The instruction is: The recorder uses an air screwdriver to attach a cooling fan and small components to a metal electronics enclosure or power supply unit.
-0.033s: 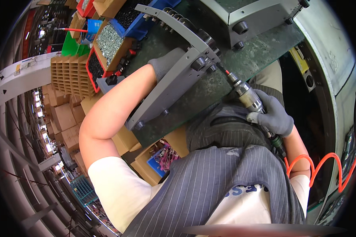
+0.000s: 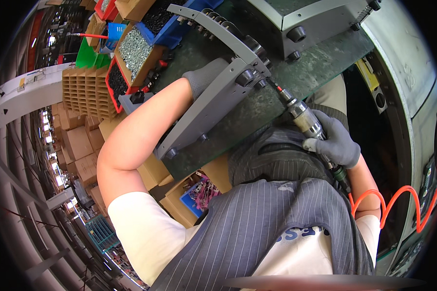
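My right hand (image 2: 337, 140), in a grey glove, is closed around a pneumatic screwdriver (image 2: 306, 119) with an orange coiled hose (image 2: 398, 194) at its back end. The bit points up and left at the corner of a grey metal housing (image 2: 204, 109), close to a black rubber foot (image 2: 245, 77); whether it touches cannot be made out. The housing stands on edge on the dark green bench (image 2: 296, 77), with switches or terminals along its far part. My gloved left hand (image 2: 206, 77) reaches behind the housing's side panel, which hides its fingers.
A second grey housing (image 2: 325, 24) with black feet stands at the back right. At the back left are a carton of silver screws (image 2: 135, 51), a blue bin of black parts (image 2: 167, 29) and a red tray (image 2: 115, 85). A blue box (image 2: 194, 199) sits below the bench edge.
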`<control>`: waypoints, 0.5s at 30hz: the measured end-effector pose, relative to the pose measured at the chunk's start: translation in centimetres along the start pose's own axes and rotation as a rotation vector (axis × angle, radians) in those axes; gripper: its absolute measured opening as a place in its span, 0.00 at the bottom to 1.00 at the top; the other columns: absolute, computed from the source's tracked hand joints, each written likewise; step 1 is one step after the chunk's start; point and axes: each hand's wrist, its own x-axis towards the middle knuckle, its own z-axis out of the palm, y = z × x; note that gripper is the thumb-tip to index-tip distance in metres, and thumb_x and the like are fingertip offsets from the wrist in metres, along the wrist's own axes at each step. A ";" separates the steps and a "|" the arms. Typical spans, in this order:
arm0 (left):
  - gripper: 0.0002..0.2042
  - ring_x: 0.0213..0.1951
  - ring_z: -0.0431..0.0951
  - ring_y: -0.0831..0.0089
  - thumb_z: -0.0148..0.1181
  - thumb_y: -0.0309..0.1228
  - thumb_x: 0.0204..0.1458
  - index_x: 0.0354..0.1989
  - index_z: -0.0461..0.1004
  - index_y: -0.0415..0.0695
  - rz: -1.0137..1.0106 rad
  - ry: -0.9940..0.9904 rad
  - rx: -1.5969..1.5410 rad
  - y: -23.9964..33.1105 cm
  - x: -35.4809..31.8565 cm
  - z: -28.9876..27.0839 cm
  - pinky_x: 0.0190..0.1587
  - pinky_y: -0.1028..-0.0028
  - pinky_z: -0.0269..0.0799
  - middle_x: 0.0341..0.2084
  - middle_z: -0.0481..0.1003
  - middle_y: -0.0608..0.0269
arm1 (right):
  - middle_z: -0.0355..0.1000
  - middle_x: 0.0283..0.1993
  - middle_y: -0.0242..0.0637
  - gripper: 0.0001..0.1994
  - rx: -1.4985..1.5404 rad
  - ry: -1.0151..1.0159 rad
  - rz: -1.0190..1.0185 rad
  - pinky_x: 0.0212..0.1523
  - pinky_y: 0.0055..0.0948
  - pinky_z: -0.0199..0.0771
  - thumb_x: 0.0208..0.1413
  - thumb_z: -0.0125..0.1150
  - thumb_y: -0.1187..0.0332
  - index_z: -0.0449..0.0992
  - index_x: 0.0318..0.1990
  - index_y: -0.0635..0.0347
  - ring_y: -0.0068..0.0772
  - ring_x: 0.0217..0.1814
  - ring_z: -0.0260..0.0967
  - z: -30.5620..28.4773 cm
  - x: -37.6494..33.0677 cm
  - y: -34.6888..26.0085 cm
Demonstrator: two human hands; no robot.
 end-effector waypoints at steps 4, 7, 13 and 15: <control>0.15 0.41 0.74 0.76 0.52 0.29 0.53 0.49 0.71 0.41 -0.110 -0.060 0.097 2.2 -0.6 -1.3 0.45 0.76 0.69 0.43 0.74 0.60 | 0.72 0.36 0.45 0.33 -0.087 -0.014 -0.028 0.44 0.31 0.67 0.36 0.69 0.59 0.66 0.52 0.63 0.37 0.39 0.71 -0.4 -0.2 -0.6; 0.16 0.37 0.75 0.51 0.51 0.41 0.51 0.36 0.75 0.38 -0.329 0.183 0.409 5.5 -2.8 -3.5 0.40 0.65 0.69 0.33 0.75 0.45 | 0.72 0.37 0.43 0.36 -0.146 -0.015 0.024 0.45 0.30 0.67 0.34 0.71 0.58 0.66 0.53 0.63 0.35 0.40 0.70 -0.6 -0.9 -0.6; 0.17 0.16 0.53 0.90 0.48 0.43 0.56 0.43 0.77 0.46 -0.240 0.935 0.049 5.7 -13.4 -12.8 0.18 0.85 0.46 0.15 0.59 0.81 | 0.69 0.44 0.36 0.37 0.128 0.019 0.128 0.50 0.27 0.63 0.33 0.70 0.60 0.64 0.54 0.66 0.28 0.46 0.64 -0.4 -1.5 0.3; 0.16 0.14 0.50 0.90 0.49 0.43 0.56 0.41 0.77 0.46 -0.345 1.160 -0.055 1.7 -16.3 -14.4 0.16 0.85 0.44 0.14 0.57 0.81 | 0.68 0.44 0.34 0.38 0.237 0.025 0.134 0.50 0.26 0.62 0.32 0.70 0.62 0.64 0.54 0.67 0.26 0.46 0.63 0.0 -1.3 0.5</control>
